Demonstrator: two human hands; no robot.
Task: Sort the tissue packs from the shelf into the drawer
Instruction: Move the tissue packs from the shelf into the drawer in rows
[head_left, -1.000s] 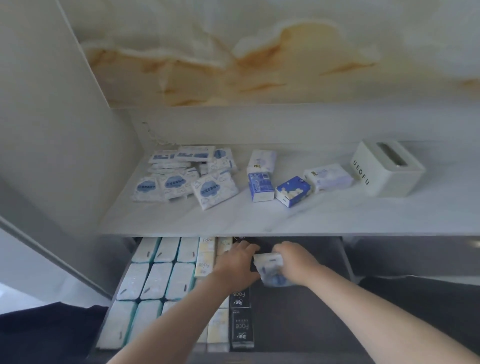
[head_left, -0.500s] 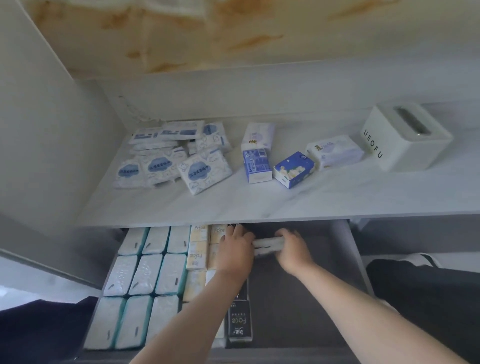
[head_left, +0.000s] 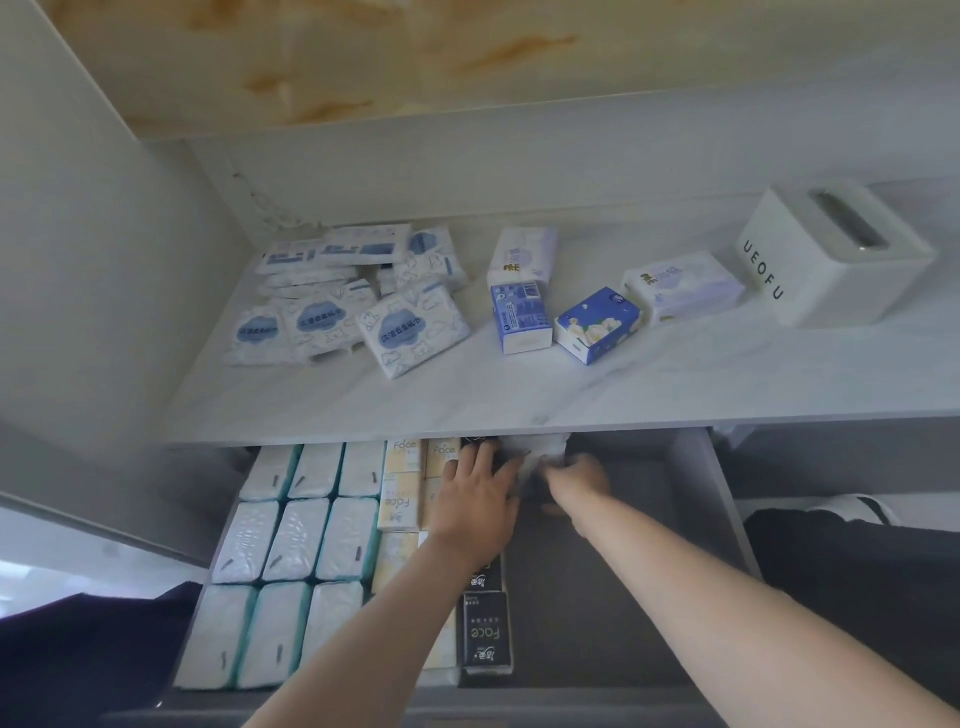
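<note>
Both my hands reach into the open grey drawer (head_left: 696, 499) under the marble shelf (head_left: 571, 400). My right hand (head_left: 579, 480) grips a white tissue pack (head_left: 537, 452) at the drawer's far end, partly hidden under the shelf edge. My left hand (head_left: 475, 499) lies flat, fingers spread, on the black packs (head_left: 485, 636) beside it. In the drawer stand rows of white-and-teal packs (head_left: 296, 540) and yellow packs (head_left: 400, 499). On the shelf lie a heap of flat white-and-blue packs (head_left: 353, 306) and several small blue and white packs (head_left: 597, 325).
A white tissue box (head_left: 826, 260) lettered UEOFU stands at the shelf's right end. The cabinet side wall (head_left: 104, 249) rises on the left. The drawer's right half shows bare grey floor (head_left: 623, 597). Dark fabric lies at the lower left and right.
My hands have pushed the white pack farther back in the drawer, up under the shelf edge. The left hand has flattened onto the black packs.
</note>
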